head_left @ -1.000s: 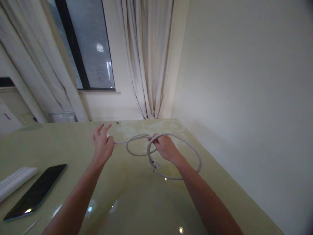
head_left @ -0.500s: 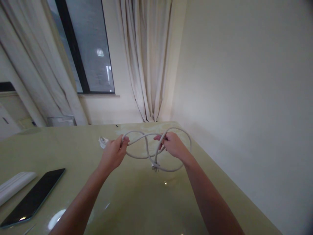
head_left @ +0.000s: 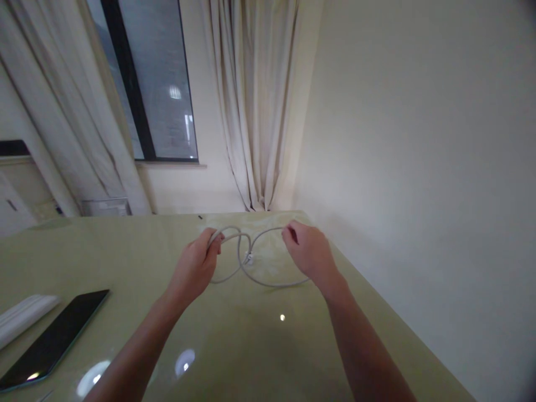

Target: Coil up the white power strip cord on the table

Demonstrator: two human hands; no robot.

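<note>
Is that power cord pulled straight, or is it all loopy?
Loopy: between the left hand and right hand, the power cord bends into wide curves and crosses over itself near its plug.

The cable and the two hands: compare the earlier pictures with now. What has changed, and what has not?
The left hand has moved right and now grips a loop of the cable; a second ago its fingers were spread. The right hand has shifted right, still holding cable. The plug appears higher and farther left in the picture. The black tablet and white object lie as before.
</note>
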